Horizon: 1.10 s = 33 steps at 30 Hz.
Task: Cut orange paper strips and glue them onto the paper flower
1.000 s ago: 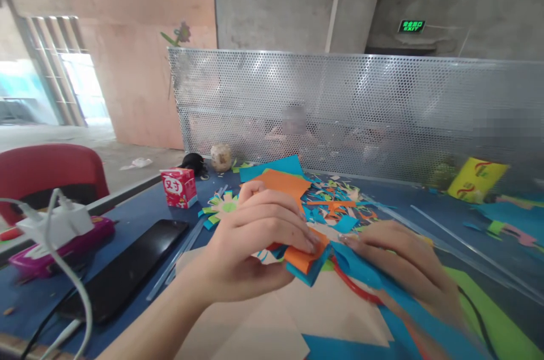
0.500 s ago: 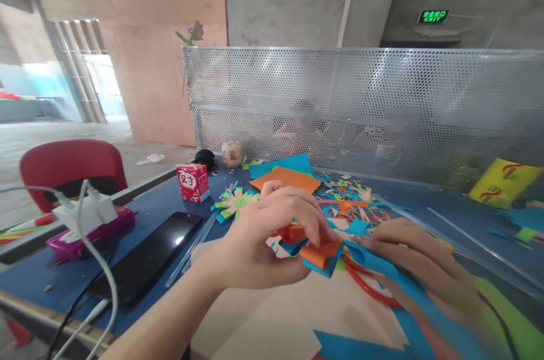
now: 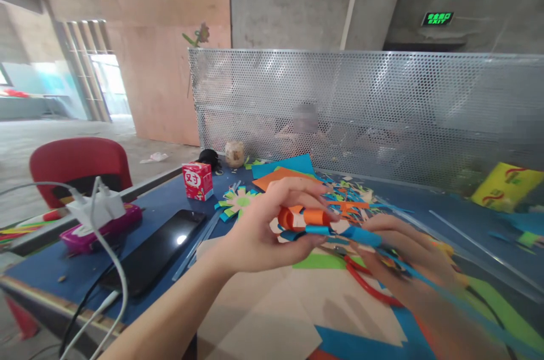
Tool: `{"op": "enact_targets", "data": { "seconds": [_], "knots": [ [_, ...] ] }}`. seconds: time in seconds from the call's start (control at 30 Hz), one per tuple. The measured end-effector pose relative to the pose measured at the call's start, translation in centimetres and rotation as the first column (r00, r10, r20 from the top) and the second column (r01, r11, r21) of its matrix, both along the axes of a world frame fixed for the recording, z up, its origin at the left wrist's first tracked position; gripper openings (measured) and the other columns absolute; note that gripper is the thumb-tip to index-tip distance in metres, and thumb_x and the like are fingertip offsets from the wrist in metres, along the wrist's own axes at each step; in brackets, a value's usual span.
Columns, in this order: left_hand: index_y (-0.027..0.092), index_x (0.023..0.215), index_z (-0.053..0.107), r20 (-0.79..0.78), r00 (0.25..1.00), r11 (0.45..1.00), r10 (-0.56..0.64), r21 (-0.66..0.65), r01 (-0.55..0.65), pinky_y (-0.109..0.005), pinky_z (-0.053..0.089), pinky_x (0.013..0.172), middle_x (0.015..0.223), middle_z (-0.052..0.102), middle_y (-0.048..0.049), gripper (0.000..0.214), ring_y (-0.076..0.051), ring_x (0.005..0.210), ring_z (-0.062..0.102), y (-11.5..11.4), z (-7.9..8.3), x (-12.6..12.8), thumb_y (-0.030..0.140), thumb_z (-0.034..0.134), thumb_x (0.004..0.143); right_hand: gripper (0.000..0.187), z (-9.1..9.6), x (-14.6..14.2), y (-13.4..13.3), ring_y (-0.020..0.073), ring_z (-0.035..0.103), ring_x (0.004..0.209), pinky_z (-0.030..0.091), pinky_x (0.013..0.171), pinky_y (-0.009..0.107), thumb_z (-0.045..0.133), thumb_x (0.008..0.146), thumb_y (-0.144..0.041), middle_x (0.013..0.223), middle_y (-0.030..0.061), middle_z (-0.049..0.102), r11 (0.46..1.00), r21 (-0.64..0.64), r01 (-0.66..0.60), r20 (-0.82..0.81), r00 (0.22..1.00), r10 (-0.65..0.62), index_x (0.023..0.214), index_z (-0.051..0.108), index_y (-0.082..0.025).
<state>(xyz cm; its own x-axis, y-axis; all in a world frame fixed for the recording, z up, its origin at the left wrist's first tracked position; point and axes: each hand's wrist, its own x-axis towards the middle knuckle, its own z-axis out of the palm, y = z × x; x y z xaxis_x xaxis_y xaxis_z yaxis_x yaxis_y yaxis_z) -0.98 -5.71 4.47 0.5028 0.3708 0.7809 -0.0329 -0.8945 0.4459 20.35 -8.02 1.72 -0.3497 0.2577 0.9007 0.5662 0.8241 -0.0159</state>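
Observation:
My left hand [image 3: 263, 229] is lifted above the table and pinches a rolled strip of orange and blue paper [image 3: 308, 221] between thumb and fingers. Just to its right, my right hand [image 3: 408, 255] is blurred by motion; its fingers close on the blue tail of the same strip [image 3: 361, 235]. Under the right hand lie red-handled scissors [image 3: 368, 286] on beige paper [image 3: 272, 314]. A green sheet [image 3: 317, 262] shows beneath the roll.
A black phone [image 3: 159, 249], a red carton [image 3: 198, 180], a charger with white cable [image 3: 100, 210] and a magenta case [image 3: 100, 232] lie at left. Paper scraps [image 3: 348, 198] and a paper flower [image 3: 238, 201] sit before the perforated metal screen [image 3: 365, 110]. A red chair [image 3: 79, 167] stands left.
The left hand has risen from the table and the flat orange-and-blue strip is now curled into a roll. The right hand has followed along the blue tail. The view shifted slightly left.

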Motion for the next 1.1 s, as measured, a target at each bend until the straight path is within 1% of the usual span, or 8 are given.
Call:
{"op": "enact_targets", "data": {
  "seconds": [0.07, 0.2, 0.3, 0.43, 0.57, 0.7, 0.9, 1.1],
  "knots": [
    [0.019, 0.109, 0.042, 0.030, 1.000, 1.000, -0.008, -0.028, 0.009, -0.037, 0.044, 0.088, 0.098, 0.060, -0.0084, 0.047, -0.021, 0.101, 0.052, 0.1, 0.2, 0.0, 0.009, 0.060, 0.067, 0.013, 0.1, -0.1, 0.1, 0.0116, 0.058, 0.067, 0.050, 0.061, 0.023, 0.055, 0.071, -0.010, 0.074, 0.0004, 0.058, 1.000, -0.008, 0.020, -0.012, 1.000, -0.020, 0.077, 0.054, -0.021],
    [0.018, 0.108, 0.044, 0.155, 0.987, 0.977, -0.032, -0.202, 0.063, -0.033, 0.048, 0.080, 0.085, 0.062, -0.0049, 0.040, -0.017, 0.088, 0.058, 0.5, 0.6, 0.0, 0.018, 0.060, 0.071, 0.009, 0.3, -0.2, -0.1, 0.0124, 0.058, 0.062, 0.049, 0.057, 0.022, 0.057, 0.072, -0.015, 0.065, -0.0012, 0.058, 0.992, -0.096, 0.079, -0.024, 0.996, -0.081, 0.066, 0.052, -0.021],
    [0.017, 0.107, 0.046, 0.190, 0.981, 0.910, -0.039, -0.399, 0.113, -0.028, 0.051, 0.067, 0.079, 0.061, -0.0028, 0.036, -0.014, 0.073, 0.060, 1.0, 0.6, 0.1, 0.023, 0.058, 0.073, 0.020, 0.2, -0.2, -0.3, 0.0108, 0.054, 0.048, 0.044, 0.044, 0.020, 0.057, 0.073, -0.020, 0.054, -0.0026, 0.056, 0.972, -0.207, 0.115, -0.019, 0.992, -0.122, 0.054, 0.050, -0.020],
    [0.016, 0.101, 0.050, 0.216, 0.976, 0.814, -0.018, -0.563, 0.139, -0.024, 0.052, 0.060, 0.073, 0.062, -0.0009, 0.034, -0.011, 0.064, 0.061, 1.7, 0.4, 0.1, 0.024, 0.062, 0.070, 0.025, -0.2, -0.3, -0.2, 0.0090, 0.045, 0.037, 0.036, 0.035, 0.020, 0.059, 0.070, -0.028, 0.043, -0.0041, 0.047, 0.956, -0.235, 0.174, -0.109, 0.973, -0.204, 0.049, 0.051, -0.020],
    [0.016, 0.102, 0.053, 0.226, 0.973, 0.791, 0.036, -0.602, 0.110, -0.021, 0.051, 0.060, 0.075, 0.065, -0.0017, 0.034, -0.012, 0.069, 0.062, 1.9, 0.6, 0.0, 0.026, 0.062, 0.070, 0.026, -0.6, -0.2, 0.0, 0.0104, 0.048, 0.040, 0.038, 0.037, 0.021, 0.059, 0.068, -0.034, 0.044, -0.0026, 0.050, 0.907, -0.373, 0.194, -0.137, 0.956, -0.260, 0.049, 0.052, -0.019],
    [0.015, 0.109, 0.051, 0.177, 0.983, 0.749, 0.045, -0.657, 0.084, -0.022, 0.049, 0.070, 0.083, 0.067, -0.0055, 0.039, -0.014, 0.082, 0.062, 1.7, 0.8, 0.0, 0.027, 0.059, 0.073, 0.033, -0.7, -0.1, 0.1, 0.0108, 0.046, 0.041, 0.036, 0.038, 0.022, 0.057, 0.066, -0.042, 0.042, -0.0022, 0.046, 0.818, -0.524, 0.236, -0.116, 0.932, -0.343, 0.045, 0.047, -0.018],
    [0.015, 0.095, 0.058, 0.190, 0.980, 0.697, 0.062, -0.711, 0.094, -0.019, 0.049, 0.065, 0.072, 0.068, -0.0014, 0.031, -0.010, 0.069, 0.063, 2.2, 0.4, -0.1, 0.023, 0.066, 0.066, 0.031, -0.9, -0.2, 0.3, 0.0132, 0.051, 0.046, 0.038, 0.040, 0.023, 0.057, 0.063, -0.045, 0.048, -0.0006, 0.052, 0.683, -0.718, 0.134, -0.154, 0.926, -0.344, 0.051, 0.051, -0.018],
    [0.014, 0.085, 0.058, 0.218, 0.972, 0.632, 0.086, -0.766, 0.115, -0.019, 0.048, 0.059, 0.066, 0.067, 0.0001, 0.025, -0.009, 0.062, 0.062, 2.7, 0.5, 0.0, 0.019, 0.068, 0.063, 0.029, -0.9, -0.6, 0.2, 0.0117, 0.047, 0.045, 0.038, 0.040, 0.023, 0.060, 0.061, -0.043, 0.045, -0.0032, 0.046, 0.645, -0.760, 0.083, -0.237, 0.889, -0.392, 0.051, 0.048, -0.018]
  ]
}}
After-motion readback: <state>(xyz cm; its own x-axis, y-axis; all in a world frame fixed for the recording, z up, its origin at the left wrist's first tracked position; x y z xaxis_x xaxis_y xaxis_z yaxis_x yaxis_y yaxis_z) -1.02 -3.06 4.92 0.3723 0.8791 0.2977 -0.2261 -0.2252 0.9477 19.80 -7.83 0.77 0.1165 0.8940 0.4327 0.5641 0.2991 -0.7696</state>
